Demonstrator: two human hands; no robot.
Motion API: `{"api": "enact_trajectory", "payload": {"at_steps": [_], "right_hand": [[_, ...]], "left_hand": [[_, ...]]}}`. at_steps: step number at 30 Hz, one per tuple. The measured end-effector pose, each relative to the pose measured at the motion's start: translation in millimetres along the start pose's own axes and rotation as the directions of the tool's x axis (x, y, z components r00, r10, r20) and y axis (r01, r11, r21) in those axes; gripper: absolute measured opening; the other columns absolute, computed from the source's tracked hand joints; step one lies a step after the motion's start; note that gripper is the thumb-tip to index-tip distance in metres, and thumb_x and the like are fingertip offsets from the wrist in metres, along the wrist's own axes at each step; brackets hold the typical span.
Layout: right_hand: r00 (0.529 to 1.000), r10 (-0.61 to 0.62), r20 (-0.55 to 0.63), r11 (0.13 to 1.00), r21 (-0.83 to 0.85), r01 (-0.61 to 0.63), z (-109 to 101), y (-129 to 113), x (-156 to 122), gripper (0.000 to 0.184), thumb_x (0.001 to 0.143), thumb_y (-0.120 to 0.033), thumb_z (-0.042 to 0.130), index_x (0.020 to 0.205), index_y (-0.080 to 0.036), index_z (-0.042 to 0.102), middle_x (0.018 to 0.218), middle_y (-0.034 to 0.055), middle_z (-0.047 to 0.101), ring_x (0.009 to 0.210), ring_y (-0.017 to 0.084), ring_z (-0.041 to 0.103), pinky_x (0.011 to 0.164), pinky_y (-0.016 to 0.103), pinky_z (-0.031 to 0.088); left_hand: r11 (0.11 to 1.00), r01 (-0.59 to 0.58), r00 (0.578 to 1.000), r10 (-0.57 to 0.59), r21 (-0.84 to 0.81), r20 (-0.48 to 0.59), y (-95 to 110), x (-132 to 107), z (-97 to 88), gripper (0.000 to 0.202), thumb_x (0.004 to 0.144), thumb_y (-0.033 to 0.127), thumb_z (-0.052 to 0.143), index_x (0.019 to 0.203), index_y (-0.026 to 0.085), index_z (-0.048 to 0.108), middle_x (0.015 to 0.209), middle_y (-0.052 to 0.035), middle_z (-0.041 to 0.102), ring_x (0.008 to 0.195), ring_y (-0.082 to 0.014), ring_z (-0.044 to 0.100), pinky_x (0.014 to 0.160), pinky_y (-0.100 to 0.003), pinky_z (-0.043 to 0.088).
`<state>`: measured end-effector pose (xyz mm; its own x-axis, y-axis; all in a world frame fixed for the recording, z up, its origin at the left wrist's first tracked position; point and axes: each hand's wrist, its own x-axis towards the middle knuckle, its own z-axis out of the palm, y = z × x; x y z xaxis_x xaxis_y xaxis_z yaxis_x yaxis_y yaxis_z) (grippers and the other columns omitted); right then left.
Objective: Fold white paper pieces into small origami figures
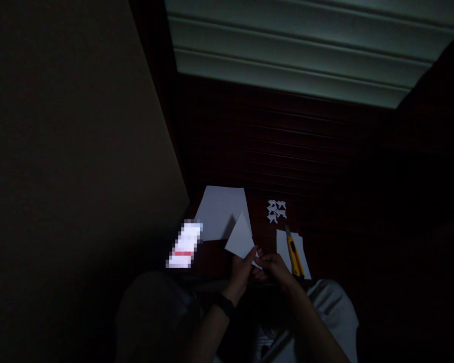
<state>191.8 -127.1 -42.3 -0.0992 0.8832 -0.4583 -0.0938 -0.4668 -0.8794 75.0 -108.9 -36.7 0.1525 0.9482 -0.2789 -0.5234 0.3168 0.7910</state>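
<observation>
A folded piece of white paper (pixel 239 238) is held up off the table, one pointed corner standing upward. My left hand (pixel 243 266), with a dark band on its wrist, grips the paper's lower right part between thumb and fingers. From the right, my right hand (pixel 273 264) pinches the same paper near its lower right corner. The fingertips of both hands meet there and partly hide the edge. Behind the held paper lies a large white sheet (pixel 221 209). Beside my right hand is a yellow utility knife (pixel 295 257) resting on a smaller stack of white paper (pixel 283 247).
Several small folded white paper shapes (pixel 276 210) sit in a cluster at the back right of the dark table. A lit phone screen (pixel 185 244), blurred out, lies at the left. A wall (pixel 79 151) rises on the left, and pale slats (pixel 287 50) hang beyond. The light is dim.
</observation>
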Motion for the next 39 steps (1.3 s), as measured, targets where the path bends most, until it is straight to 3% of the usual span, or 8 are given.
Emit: {"api": "enact_trajectory", "payload": {"at_steps": [8, 23, 34, 39], "right_hand": [[1.0, -0.021, 0.006, 1.0, -0.008, 0.021, 2, -7, -7, 0.044, 0.06, -0.055, 0.065, 0.069, -0.012, 0.065, 0.063, 0.0076, 0.067, 0.053, 0.017, 0.062, 0.051, 0.026, 0.047], [0.994, -0.059, 0.093, 0.997, -0.036, 0.063, -1, -5, -9, 0.045, 0.069, -0.055, 0.058, 0.071, -0.011, 0.064, 0.062, 0.0069, 0.066, 0.05, 0.013, 0.059, 0.052, 0.025, 0.045], [0.985, -0.139, 0.101, 0.989, -0.037, 0.144, -2, -2, -12, 0.041, 0.069, -0.052, 0.06, 0.071, -0.011, 0.062, 0.065, 0.0077, 0.066, 0.053, 0.015, 0.06, 0.054, 0.027, 0.046], [0.987, -0.12, 0.107, 0.992, -0.03, 0.124, -3, -4, -15, 0.044, 0.067, -0.055, 0.06, 0.07, -0.011, 0.062, 0.066, 0.0086, 0.066, 0.056, 0.016, 0.061, 0.056, 0.028, 0.046]], "left_hand": [[0.995, 0.062, 0.997, -0.065, -0.079, -0.032, 8, -2, 1.5, 0.04, 0.064, 0.03, 0.07, 0.097, 0.009, 0.061, 0.1, -0.0172, 0.064, 0.088, -0.0243, 0.063, 0.073, -0.031, 0.049], [0.999, 0.012, 0.998, -0.01, -0.047, 0.054, 5, -4, -3.7, 0.039, 0.07, 0.032, 0.065, 0.103, 0.011, 0.058, 0.105, -0.0174, 0.062, 0.093, -0.0257, 0.061, 0.076, -0.035, 0.048], [0.984, 0.041, 0.999, -0.041, -0.175, 0.003, 7, -2, -6.2, 0.041, 0.069, 0.028, 0.068, 0.105, 0.011, 0.056, 0.11, -0.0182, 0.059, 0.094, -0.0261, 0.06, 0.084, -0.039, 0.047], [0.984, -0.004, 0.999, -0.002, -0.176, -0.034, 11, -1, -6.5, 0.04, 0.07, 0.028, 0.067, 0.104, 0.012, 0.056, 0.108, -0.0161, 0.06, 0.093, -0.025, 0.061, 0.084, -0.04, 0.047]]}}
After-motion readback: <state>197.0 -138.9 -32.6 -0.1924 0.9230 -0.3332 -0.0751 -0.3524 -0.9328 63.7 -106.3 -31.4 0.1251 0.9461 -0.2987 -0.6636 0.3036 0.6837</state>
